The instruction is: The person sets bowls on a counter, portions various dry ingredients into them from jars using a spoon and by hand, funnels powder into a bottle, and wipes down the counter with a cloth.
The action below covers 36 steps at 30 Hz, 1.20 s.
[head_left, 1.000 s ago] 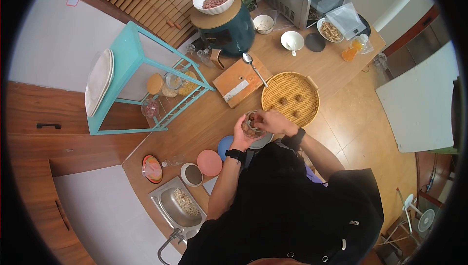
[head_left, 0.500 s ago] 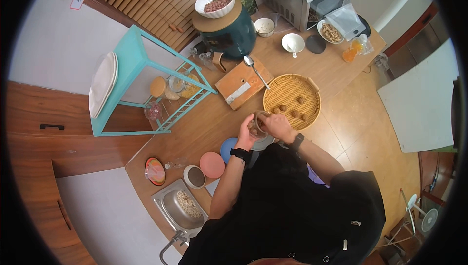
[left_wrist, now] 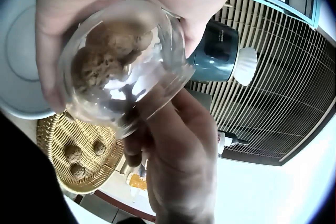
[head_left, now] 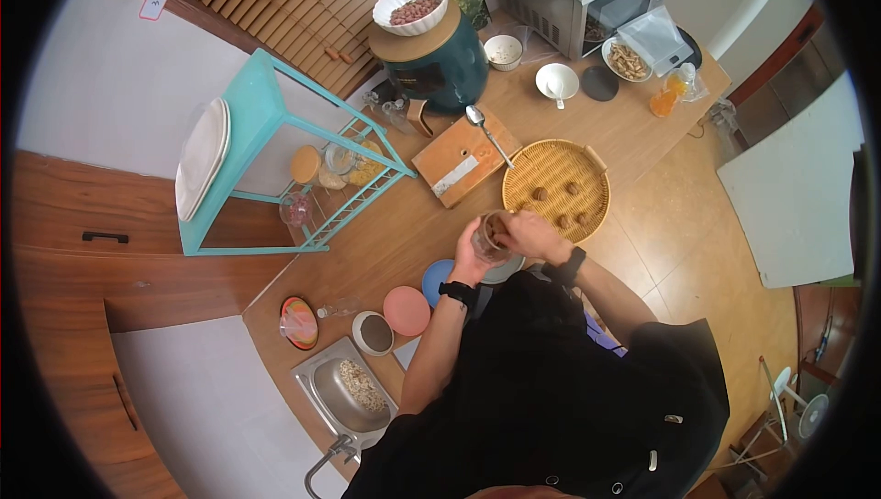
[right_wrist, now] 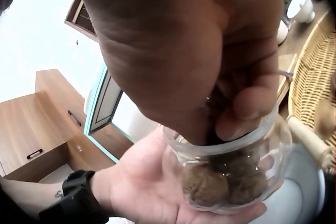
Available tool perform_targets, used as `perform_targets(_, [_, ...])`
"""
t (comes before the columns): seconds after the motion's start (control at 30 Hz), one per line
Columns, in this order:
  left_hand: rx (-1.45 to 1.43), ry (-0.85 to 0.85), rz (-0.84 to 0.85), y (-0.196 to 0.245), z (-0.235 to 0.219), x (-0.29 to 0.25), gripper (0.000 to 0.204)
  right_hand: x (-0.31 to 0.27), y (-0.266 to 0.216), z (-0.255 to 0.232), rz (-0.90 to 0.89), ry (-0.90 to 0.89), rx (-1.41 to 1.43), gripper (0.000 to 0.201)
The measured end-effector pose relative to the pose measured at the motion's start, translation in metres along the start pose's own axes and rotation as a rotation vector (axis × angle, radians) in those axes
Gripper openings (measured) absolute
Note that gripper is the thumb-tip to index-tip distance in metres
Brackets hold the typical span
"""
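My left hand (head_left: pixel 470 260) holds a clear glass jar (left_wrist: pixel 173 40), fingers wrapped round its side. Inside lie brown, wrinkled, walnut-like pieces (right_wrist: pixel 205 184), at least two showing through the glass. The right hand (head_left: pixel 540 237) is over the jar's mouth, its curled fingers (right_wrist: pixel 252 103) reaching in past the rim. Its fingertips are partly hidden, and I cannot tell whether they pinch a piece. Just beyond the hands sits a round woven basket (head_left: pixel 525 167) with several similar brown pieces (left_wrist: pixel 73 153) on it.
An orange-brown board (head_left: pixel 463 164) with a spoon (head_left: pixel 489 135) lies left of the basket. Blue (head_left: pixel 437 281) and pink (head_left: pixel 406 310) plates are near the left forearm. A turquoise rack (head_left: pixel 262 95), a dark green cooker (head_left: pixel 436 68) and a microwave (head_left: pixel 551 4) stand farther back.
The right hand stays at the jar, its fingers shifting about the mouth. One more brown piece shows at the basket's near right than a second ago. The head view has shifted slightly.
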<state>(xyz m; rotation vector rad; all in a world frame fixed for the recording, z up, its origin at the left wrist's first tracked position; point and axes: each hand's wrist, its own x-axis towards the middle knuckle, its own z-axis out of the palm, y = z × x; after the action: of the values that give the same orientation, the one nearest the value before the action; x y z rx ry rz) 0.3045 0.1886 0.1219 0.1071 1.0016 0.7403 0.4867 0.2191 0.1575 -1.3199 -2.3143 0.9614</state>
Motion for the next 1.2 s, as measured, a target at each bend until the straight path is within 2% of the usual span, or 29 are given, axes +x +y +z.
perform_targets(0.03, [-0.053,0.010,0.022,-0.001,-0.001,0.000,0.054,-0.003,0.002,-0.004,0.001,-0.004,0.000,0.034])
perform_targets(0.1, [-0.111,0.016,0.043,-0.003,-0.003,0.000,0.055,-0.008,0.014,-0.015,0.043,0.302,0.012,0.032])
perform_targets(0.13, [-0.144,0.010,0.025,-0.005,-0.008,0.002,0.056,-0.009,0.029,-0.016,0.043,0.300,0.008,0.032])
perform_targets(0.2, [-0.174,0.002,0.009,-0.007,-0.009,0.002,0.057,-0.011,0.064,-0.011,0.234,0.355,-0.085,0.038])
perform_targets(0.33, [-0.168,0.023,0.002,-0.006,-0.004,0.000,0.058,-0.019,0.072,-0.017,0.308,0.418,-0.129,0.045])
perform_targets(0.4, [-0.168,0.025,0.006,-0.005,-0.002,-0.001,0.058,-0.021,0.063,-0.025,0.435,0.305,-0.269,0.051])
perform_targets(0.53, [-0.176,0.028,0.018,-0.006,0.000,-0.003,0.058,-0.019,0.076,-0.003,0.349,0.380,-0.269,0.046])
perform_targets(0.6, [-0.180,0.030,0.028,-0.005,-0.001,-0.003,0.058,-0.020,0.073,0.006,0.232,0.393,-0.232,0.039])
perform_targets(0.63, [-0.187,0.022,0.024,-0.005,-0.003,-0.001,0.057,-0.018,0.055,0.004,0.127,0.534,-0.088,0.030])
perform_targets(0.67, [-0.195,0.016,0.019,-0.006,-0.005,-0.001,0.057,-0.017,0.042,0.003,0.124,0.532,-0.088,0.030])
perform_targets(0.73, [-0.170,0.016,0.014,-0.007,-0.009,0.001,0.054,-0.017,0.020,0.006,-0.075,0.237,0.174,0.031])
perform_targets(0.8, [-0.139,0.009,0.010,-0.007,-0.007,0.003,0.052,-0.018,0.002,0.012,-0.092,0.181,0.071,0.031])
perform_targets(0.87, [0.020,0.017,0.020,-0.009,-0.004,0.002,0.047,-0.012,-0.010,0.019,-0.113,0.127,-0.028,0.032])
perform_targets(0.93, [0.025,-0.005,0.017,-0.007,-0.007,0.000,0.047,-0.005,-0.013,0.027,0.132,-0.096,-0.213,0.034])
perform_targets(0.97, [0.030,-0.029,0.013,-0.005,-0.008,0.001,0.047,-0.001,-0.004,0.032,0.131,-0.092,-0.214,0.034])
perform_targets(1.03, [0.068,-0.035,0.012,-0.004,-0.010,0.001,0.047,0.010,0.010,0.031,-0.170,-0.065,-0.004,0.035])
perform_targets(1.07, [0.101,-0.038,0.010,-0.005,-0.011,-0.001,0.047,0.013,0.009,0.025,-0.173,-0.065,-0.003,0.035])
perform_targets(1.13, [0.072,0.002,0.010,-0.005,-0.005,-0.004,0.049,0.020,0.008,0.008,-0.157,-0.292,0.025,0.038])
perform_targets(1.2, [0.040,0.041,0.008,-0.002,0.002,-0.010,0.050,0.018,0.011,0.006,-0.179,-0.255,0.077,0.033])
